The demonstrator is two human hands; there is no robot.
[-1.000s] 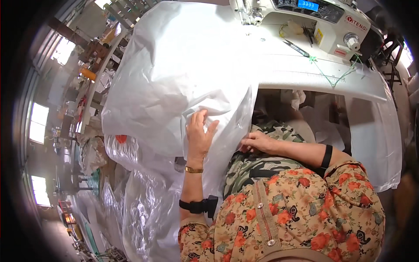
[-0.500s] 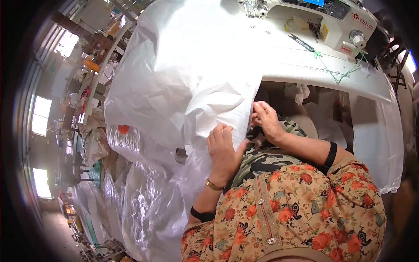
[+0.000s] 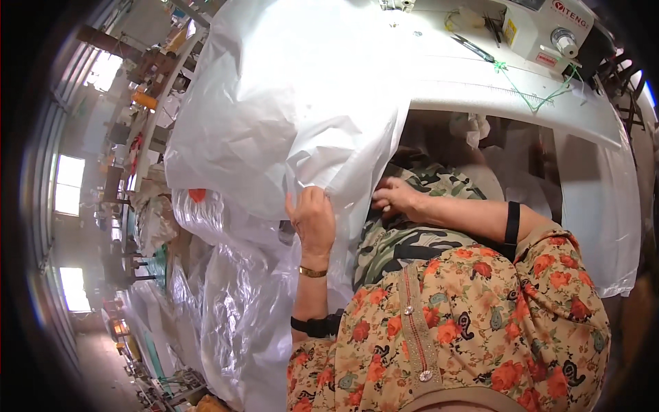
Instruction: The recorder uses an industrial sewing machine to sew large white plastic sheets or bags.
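White plastic sheeting [image 3: 288,117] hangs off the counter [image 3: 480,82] edge, its lower hem pinched closed in the left hand [image 3: 314,218] and the right hand [image 3: 397,198], which sit near each other over a lap in camouflage cloth [image 3: 405,233]. A sewing machine [image 3: 549,31] stands on the counter beyond, and more clear sheeting [image 3: 226,309] is piled to the left.

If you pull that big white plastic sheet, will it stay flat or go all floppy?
Probably floppy: the big white plastic sheet drapes over the white sewing table edge in soft folds and wrinkles. It likely feels light, since the left hand lifts its edge with fingers alone. Its glossy shine suggests it may slip.
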